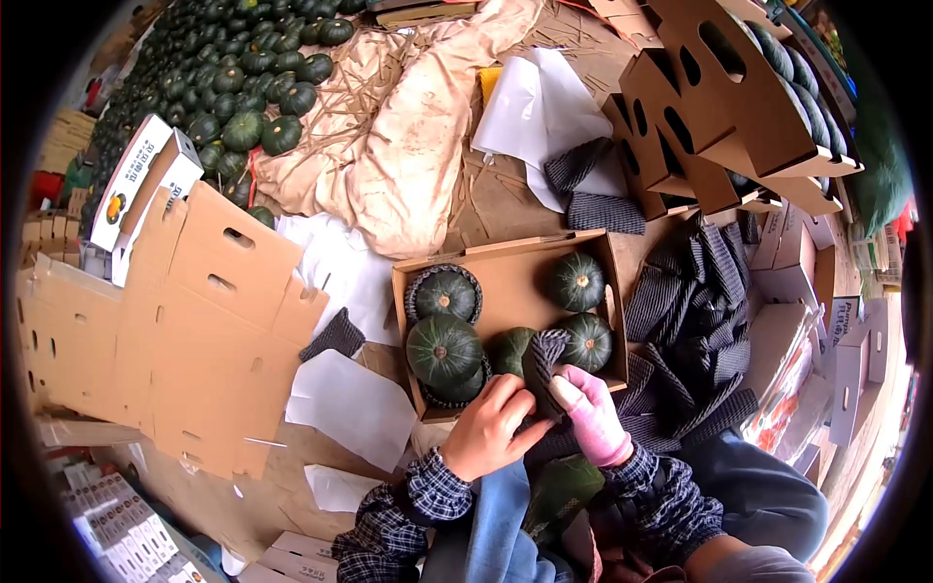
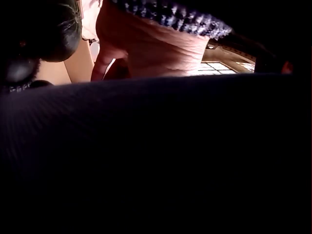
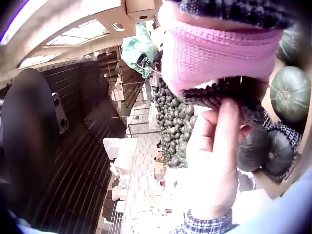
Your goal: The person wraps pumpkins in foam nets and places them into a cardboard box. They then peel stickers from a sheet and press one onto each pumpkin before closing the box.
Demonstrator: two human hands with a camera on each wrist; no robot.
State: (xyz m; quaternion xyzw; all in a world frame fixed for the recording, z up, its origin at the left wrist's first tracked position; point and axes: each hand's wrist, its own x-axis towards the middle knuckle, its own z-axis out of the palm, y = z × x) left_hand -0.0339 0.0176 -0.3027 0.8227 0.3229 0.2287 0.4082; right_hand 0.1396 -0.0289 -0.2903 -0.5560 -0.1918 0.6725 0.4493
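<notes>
Both hands work on a dark grey foam net sleeve (image 1: pixel 547 355) over the near edge of an open cardboard box (image 1: pixel 501 277). My bare left hand (image 1: pixel 489 428) pinches its lower left side. On the other side, my right hand (image 1: pixel 595 418), in a pink glove with pale fingertips, grips the folded net between thumb and fingers. Inside the box are several dark green pumpkins; one at the back left (image 1: pixel 445 294) sits in a net sleeve, and two bare ones (image 1: pixel 577 282) stand at right. Dark cloth blocks most of the left wrist view.
A pile of net sleeves (image 1: pixel 685 321) lies right of the box. Flattened cardboard (image 1: pixel 209 321) and white sheets (image 1: pixel 350 408) lie to the left. Stacked cartons (image 1: pixel 700 107) stand at back right. A large pumpkin heap (image 1: pixel 243 78) fills the back left, beside a beige cloth (image 1: pixel 398 136).
</notes>
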